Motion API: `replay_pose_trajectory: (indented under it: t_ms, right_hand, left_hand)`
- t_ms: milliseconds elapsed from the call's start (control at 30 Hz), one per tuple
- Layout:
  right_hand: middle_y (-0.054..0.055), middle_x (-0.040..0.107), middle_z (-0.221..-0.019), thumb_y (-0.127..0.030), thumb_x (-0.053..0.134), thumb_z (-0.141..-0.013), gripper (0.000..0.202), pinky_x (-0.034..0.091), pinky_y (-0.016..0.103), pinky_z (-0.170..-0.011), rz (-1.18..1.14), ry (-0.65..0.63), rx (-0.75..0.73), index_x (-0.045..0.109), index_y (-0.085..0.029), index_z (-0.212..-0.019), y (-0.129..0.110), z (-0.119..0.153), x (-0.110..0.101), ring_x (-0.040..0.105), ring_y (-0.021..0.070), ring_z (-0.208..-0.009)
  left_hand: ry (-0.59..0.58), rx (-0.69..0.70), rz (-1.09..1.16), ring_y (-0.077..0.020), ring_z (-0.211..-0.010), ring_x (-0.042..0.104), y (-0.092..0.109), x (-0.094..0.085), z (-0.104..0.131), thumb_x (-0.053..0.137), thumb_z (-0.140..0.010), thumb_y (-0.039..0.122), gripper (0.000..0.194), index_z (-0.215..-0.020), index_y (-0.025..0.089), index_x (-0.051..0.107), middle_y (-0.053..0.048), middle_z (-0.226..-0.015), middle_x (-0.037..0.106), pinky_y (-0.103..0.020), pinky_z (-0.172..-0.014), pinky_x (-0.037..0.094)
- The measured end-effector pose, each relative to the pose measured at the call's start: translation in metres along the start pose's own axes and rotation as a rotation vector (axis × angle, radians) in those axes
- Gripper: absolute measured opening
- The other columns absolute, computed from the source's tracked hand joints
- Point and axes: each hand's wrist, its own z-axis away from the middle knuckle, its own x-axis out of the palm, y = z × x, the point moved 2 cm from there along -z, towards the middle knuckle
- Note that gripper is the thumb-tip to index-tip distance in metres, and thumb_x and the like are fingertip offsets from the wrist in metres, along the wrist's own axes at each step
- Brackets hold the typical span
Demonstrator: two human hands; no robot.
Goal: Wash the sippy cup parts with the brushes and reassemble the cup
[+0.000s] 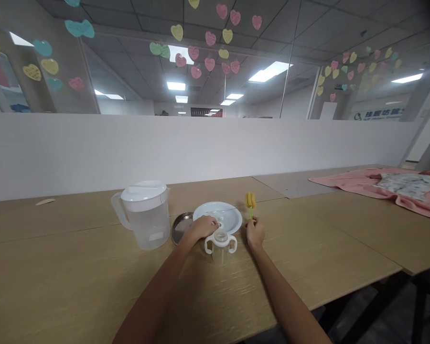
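My right hand (255, 232) is closed round the green handle of a bottle brush (250, 199), whose yellow sponge head points up. My left hand (203, 226) reaches over the near left rim of a shallow white basin (235, 213). Its fingers are bent together at a small pale piece that I cannot make out. Just in front of the basin, between my forearms, an uncapped clear baby bottle (220, 251) with two white side handles stands upright on the table. A few small white parts (221, 219) show inside the basin.
A clear plastic pitcher (148, 224) with a white lid stands left of a round metal tray (178, 229), which the basin partly overlaps. A pink blanket (347, 180) with a patterned cloth lies at the far right. A low white wall (215, 148) borders the wooden table (308, 248).
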Motion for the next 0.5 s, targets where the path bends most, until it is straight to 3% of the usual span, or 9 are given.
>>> replay_pose_trajectory:
  t_ms: [200, 367, 500]
  right_hand:
    - [0.008, 0.065, -0.064, -0.039, 0.036, -0.082, 0.040, 0.032, 0.027, -0.052, -0.063, 0.035, -0.003, 0.064, -0.013, -0.093, -0.003, 0.002, -0.004, 0.057, 0.0209, -0.058]
    - [0.006, 0.063, -0.067, -0.043, 0.032, -0.086, 0.044, 0.036, 0.026, -0.057, -0.125, 0.079, -0.029, 0.060, -0.012, -0.100, -0.018, 0.006, -0.014, 0.056, 0.0193, -0.062]
    - [0.005, 0.063, -0.070, -0.049, 0.030, -0.089, 0.047, 0.039, 0.024, -0.059, -0.218, 0.040, -0.198, 0.061, -0.014, -0.097, -0.036, 0.018, -0.023, 0.055, 0.0163, -0.062]
  left_hand:
    - [0.027, 0.020, 0.177, -0.0220, -0.079, 0.061, 0.000, 0.001, -0.001, 0.065, -0.065, 0.027, 0.014, -0.074, 0.018, 0.071, -0.006, -0.082, 0.069, -0.028, -0.072, 0.043]
    - [0.139, 0.023, 0.450, -0.0163, -0.073, 0.059, 0.004, -0.008, -0.001, 0.062, -0.069, 0.027, 0.022, -0.087, 0.017, 0.069, -0.004, -0.080, 0.067, -0.025, -0.066, 0.044]
    - [0.221, 0.040, 0.701, -0.0157, -0.077, 0.061, 0.013, -0.019, 0.000, 0.064, -0.072, 0.034, 0.031, -0.094, 0.013, 0.066, -0.008, -0.087, 0.066, -0.025, -0.068, 0.048]
